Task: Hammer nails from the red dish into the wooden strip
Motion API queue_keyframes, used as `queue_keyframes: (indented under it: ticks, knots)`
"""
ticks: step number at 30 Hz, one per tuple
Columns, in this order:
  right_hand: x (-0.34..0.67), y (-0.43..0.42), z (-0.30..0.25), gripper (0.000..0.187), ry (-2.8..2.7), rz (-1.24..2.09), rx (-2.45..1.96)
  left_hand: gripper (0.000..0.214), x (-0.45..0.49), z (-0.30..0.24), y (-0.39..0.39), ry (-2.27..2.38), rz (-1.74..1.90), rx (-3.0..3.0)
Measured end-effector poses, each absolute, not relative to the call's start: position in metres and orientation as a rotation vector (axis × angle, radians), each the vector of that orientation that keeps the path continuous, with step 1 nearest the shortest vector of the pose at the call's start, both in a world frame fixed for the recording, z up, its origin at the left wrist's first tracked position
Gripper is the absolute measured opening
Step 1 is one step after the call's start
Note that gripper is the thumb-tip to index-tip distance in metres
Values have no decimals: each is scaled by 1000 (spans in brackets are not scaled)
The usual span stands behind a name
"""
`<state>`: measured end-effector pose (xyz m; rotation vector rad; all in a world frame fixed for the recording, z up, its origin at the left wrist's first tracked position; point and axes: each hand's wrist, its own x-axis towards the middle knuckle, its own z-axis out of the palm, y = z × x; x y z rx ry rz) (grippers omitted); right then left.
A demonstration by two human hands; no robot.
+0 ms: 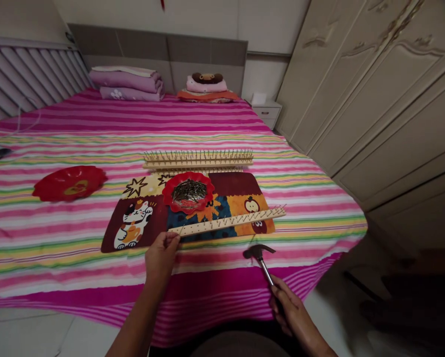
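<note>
A pale wooden strip (222,224) lies slanted across a patterned mat, with a row of nails standing along its middle and right part. My left hand (162,255) is closed at the strip's left end, fingers pressed against it. One thin nail (182,229) stands by its fingertips; whether they touch it I cannot tell. My right hand (290,310) is wrapped round the handle of a claw hammer (261,253), its dark head in the air just below the strip's right half. Behind the strip, a red scalloped dish (167,194) holds a heap of loose nails.
More nail-studded wooden strips (198,162) lie behind the mat (237,183). A red plate (61,184) sits to the left on the striped bedspread (77,263). Folded bedding (128,84) is stacked by the headboard (144,44). A wardrobe (356,79) stands on the right.
</note>
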<state>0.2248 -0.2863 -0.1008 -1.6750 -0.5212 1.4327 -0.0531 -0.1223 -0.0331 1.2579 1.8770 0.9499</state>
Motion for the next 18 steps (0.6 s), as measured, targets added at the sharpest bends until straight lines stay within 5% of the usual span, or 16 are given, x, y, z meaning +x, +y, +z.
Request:
queue_keyframes:
  ticks: [8, 15, 18]
  knots:
    - [225, -286, -93, 60, -514, 1428, -1713, 20, -60, -26, -113, 2046, 686, 1792]
    - [224, -286, -94, 62, -504, 1433, -1711, 13, -47, -1, -76, 1965, 13, 2020]
    - [224, -286, -93, 61, -490, 1434, -1717, 13, -48, 1, -72, 1876, 108, 1935]
